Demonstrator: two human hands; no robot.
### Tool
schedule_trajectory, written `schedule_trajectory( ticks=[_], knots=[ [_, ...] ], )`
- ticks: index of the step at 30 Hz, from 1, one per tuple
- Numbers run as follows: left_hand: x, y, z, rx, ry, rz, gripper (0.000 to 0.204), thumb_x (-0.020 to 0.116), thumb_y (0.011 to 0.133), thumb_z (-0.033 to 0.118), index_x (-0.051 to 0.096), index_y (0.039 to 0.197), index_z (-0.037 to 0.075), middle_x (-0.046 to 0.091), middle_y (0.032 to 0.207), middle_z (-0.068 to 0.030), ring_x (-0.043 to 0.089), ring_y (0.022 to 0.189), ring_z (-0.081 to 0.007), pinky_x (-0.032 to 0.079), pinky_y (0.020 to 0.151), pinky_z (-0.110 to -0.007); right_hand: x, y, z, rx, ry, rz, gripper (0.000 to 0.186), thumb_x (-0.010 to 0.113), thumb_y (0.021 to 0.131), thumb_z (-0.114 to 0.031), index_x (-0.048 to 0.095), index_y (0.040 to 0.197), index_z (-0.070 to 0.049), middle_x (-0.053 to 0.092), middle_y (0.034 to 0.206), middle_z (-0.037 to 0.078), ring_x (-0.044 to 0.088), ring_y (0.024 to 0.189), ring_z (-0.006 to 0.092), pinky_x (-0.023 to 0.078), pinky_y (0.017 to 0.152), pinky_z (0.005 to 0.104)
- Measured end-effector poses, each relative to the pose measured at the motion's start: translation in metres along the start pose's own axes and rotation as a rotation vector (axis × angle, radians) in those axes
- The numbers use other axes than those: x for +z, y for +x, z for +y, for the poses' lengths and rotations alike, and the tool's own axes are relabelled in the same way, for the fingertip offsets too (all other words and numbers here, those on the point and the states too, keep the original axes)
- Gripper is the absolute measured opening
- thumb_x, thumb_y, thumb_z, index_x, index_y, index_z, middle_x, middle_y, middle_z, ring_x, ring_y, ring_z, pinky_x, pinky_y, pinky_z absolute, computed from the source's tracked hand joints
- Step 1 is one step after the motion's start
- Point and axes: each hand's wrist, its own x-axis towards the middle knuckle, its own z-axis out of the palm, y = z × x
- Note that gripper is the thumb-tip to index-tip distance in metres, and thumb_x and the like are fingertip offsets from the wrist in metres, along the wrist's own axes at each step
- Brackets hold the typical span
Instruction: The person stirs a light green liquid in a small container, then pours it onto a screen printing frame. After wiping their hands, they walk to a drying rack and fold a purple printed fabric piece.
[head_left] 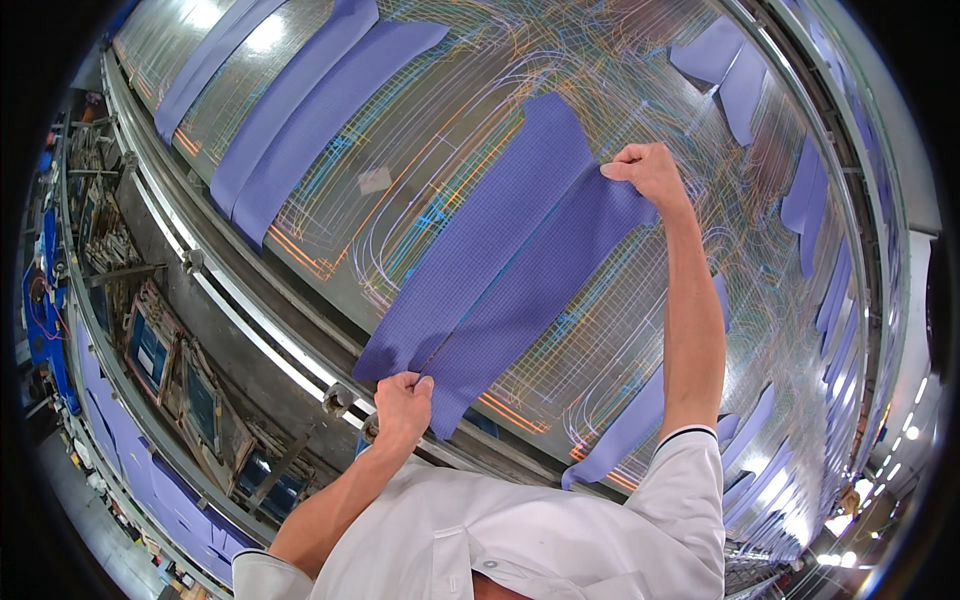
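Note:
Two long purple fabric panels with a fine grid texture lie side by side in front of me, a thin gap running between them. My right hand (648,178) pinches the far end of the right panel (560,270) between thumb and fingers, and that end is lifted and folded a little. At the near end, my left hand (403,408) closes on the same panel's edge, beside the gap. The left panel (490,215) lies flat, its near end close to my left hand. The near tip of the right panel hangs by the table's edge.
The long metal table (440,140) is covered with coloured outline marks. More purple panels (330,110) lie to the left, and smaller purple pieces (705,50) at the far right. A metal rail (250,305) follows the near edge. Framed screens (150,345) stand below it.

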Motion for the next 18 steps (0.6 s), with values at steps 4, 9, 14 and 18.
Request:
schedule_trajectory(
  ticks=[4,9,14,18],
  knots=[
    [-0.0013,-0.0015,0.0028,-0.009,0.008,-0.006,0.022,0.067,0.085,0.013,0.067,0.08,-0.009,0.059,0.059,-0.0062,0.052,0.055,-0.0121,0.044,0.056,-0.034,0.0003,0.0012,0.0009,0.006,0.01,-0.006,0.017,0.082,0.065,-0.015,0.072,0.071,-0.003,0.064,0.064,0.003,0.056,0.058,0.012,0.044,0.055,0.0298],
    [-0.0009,-0.0025,0.0033,-0.003,0.011,0.0,0.022,0.067,0.085,0.013,0.068,0.084,-0.009,0.06,0.06,-0.0063,0.053,0.056,-0.0121,0.044,0.057,-0.034,0.0014,0.0026,0.0035,-0.005,-0.004,0.002,0.017,0.082,0.065,-0.016,0.072,0.071,-0.003,0.063,0.063,0.003,0.055,0.057,0.0118,0.043,0.054,0.0301],
    [-0.002,-0.0034,0.0069,-0.022,0.007,-0.014,0.022,0.067,0.086,0.013,0.068,0.085,-0.009,0.06,0.06,-0.0058,0.053,0.056,-0.0116,0.044,0.056,-0.033,0.0008,0.0024,0.0039,-0.017,-0.022,0.01,0.017,0.082,0.065,-0.016,0.072,0.071,-0.003,0.063,0.062,0.003,0.054,0.056,0.0116,0.043,0.053,0.0303],
    [0.0005,-0.0001,-0.0007,-0.012,-0.024,-0.012,0.021,0.067,0.086,0.012,0.068,0.084,-0.009,0.06,0.061,-0.0045,0.052,0.055,-0.0104,0.043,0.054,-0.032,0.0015,0.0017,0.0021,-0.017,-0.018,0.019,0.018,0.082,0.065,-0.016,0.072,0.071,-0.003,0.063,0.061,0.003,0.054,0.055,0.0112,0.042,0.052,0.0301]
  ],
)
